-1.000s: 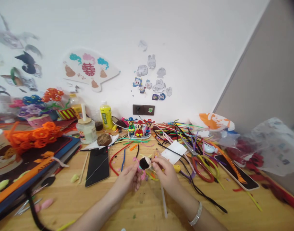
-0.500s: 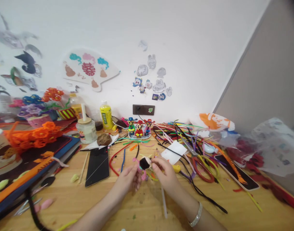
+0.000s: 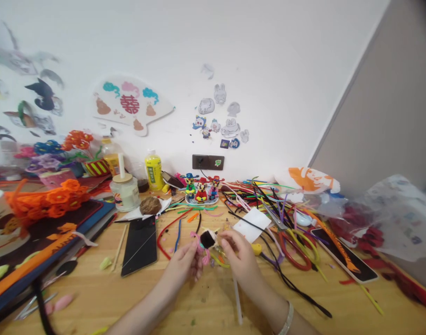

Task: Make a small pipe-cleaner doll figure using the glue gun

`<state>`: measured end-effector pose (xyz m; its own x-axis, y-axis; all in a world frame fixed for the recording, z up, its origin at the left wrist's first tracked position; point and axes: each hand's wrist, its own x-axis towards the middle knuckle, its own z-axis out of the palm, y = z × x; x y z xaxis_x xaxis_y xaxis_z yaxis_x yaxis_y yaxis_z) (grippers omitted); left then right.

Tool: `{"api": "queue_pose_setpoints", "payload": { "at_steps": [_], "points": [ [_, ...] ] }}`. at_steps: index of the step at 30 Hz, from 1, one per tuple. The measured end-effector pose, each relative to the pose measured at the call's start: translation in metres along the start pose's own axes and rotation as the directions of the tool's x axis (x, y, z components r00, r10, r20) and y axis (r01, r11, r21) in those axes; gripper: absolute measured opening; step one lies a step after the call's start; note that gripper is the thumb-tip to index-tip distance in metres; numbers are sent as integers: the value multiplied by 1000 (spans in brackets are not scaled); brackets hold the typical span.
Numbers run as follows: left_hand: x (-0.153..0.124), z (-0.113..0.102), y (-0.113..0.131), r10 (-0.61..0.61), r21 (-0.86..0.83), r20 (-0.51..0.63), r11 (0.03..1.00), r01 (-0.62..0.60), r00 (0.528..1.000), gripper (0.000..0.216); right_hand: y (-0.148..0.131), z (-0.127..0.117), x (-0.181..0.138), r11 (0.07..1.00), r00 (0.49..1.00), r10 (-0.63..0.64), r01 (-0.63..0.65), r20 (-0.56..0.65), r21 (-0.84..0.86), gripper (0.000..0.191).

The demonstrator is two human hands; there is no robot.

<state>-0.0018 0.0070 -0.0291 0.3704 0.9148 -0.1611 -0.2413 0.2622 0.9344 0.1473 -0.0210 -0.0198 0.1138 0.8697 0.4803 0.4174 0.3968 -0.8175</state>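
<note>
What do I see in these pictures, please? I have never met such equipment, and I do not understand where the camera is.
There is no machine here. One camera, worn on a person's head, looks forward and down at that person's bare hands. The left hand holds a small pink, black and cream craft piece. The right hand is at its cream side; whether it grips is hard to tell. On the wooden table lie red-handled scissors and a heap of coloured pipe cleaners. Three figurines stand near the wall.
</note>
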Motion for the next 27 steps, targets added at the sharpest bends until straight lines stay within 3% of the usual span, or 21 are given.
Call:
{"api": "queue_pose_setpoints", "payload": {
  "at_steps": [5, 11, 15, 22, 25, 27],
  "points": [
    [-1, 1, -1, 11, 18, -5, 1000, -11, 1000, 36, 0, 0, -1, 995, 997, -70, 68, -15, -77, 5],
    [-3, 2, -1, 30, 13, -14, 999, -30, 999, 38, -4, -2, -2, 987, 991, -119, 124, 54, -100, 10],
    [-3, 3, 2, 20, 48, -28, 999, -19, 999, 38, -3, -2, -2, 997, 998, -65, 65, -5, -51, 14],
    [3, -4, 1, 76, 171, -106, 984, -57, 991, 39, 6, -14, 10, 964, 965, 217, -189, -147, 187, 32],
    [2, -5, 5, 125, 284, -109, 955, -89, 986, 40, 14, -13, 12, 966, 972, 225, -214, -67, 144, 23],
    [1, -7, 9, 190, 347, -119, 928, -138, 975, 39, 18, -9, 10, 982, 986, 164, -166, 38, 87, 15]
  ]
}}
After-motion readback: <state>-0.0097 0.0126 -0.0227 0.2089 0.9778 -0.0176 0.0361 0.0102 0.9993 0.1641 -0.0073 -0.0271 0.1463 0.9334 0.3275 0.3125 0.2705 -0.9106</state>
